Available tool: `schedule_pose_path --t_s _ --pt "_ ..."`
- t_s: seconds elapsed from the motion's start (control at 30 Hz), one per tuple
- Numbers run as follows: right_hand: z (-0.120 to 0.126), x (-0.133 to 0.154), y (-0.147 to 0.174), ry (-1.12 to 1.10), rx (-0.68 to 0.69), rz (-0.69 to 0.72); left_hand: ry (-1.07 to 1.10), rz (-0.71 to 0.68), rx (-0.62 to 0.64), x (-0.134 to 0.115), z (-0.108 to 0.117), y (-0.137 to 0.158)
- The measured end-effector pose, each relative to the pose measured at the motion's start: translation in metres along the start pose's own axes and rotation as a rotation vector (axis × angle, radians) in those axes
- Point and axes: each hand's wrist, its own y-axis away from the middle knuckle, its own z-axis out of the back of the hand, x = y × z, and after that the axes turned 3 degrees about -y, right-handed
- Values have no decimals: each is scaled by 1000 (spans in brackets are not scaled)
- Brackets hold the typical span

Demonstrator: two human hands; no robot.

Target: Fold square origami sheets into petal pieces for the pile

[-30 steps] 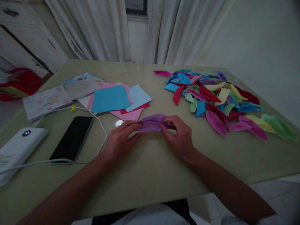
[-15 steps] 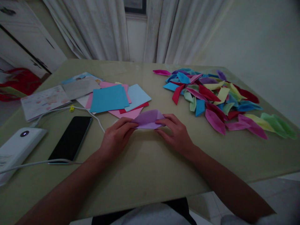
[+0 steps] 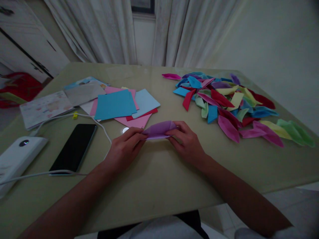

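Observation:
A partly folded sheet of purple paper is held over the table between both hands, its long side running left to right. My left hand pinches the left end between thumb and fingers. On the other end, my right hand has its fingers and thumb closed in the same way. The paper bows upward along its far edge. Just beyond my left hand lies a loose stack of square paper sheets, with a blue sheet on top and a light blue sheet beside it.
Many folded paper pieces in several colours are heaped at the right back of the table. A black phone, a white power bank and a white cable lie at the left, with a printed booklet behind them.
The purple paper has tipped and curved, its far edge now rounded rather than peaked. Both hands keep their hold and have barely shifted. A small bright round spot now shows beside my left fingers.

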Motion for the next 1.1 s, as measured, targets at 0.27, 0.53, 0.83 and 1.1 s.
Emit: schedule_pose_path --t_s 0.27,0.53,0.83,1.1 --pt "1 1 -2 -19 -75 2 49 76 54 1 2 -5" --pt "5 2 -3 -46 -103 -19 78 96 41 2 4 -8" --pt "7 0 -4 -74 -114 -27 98 73 32 2 6 -9" --pt "9 1 -6 -251 -195 -130 73 94 58 8 2 -8"
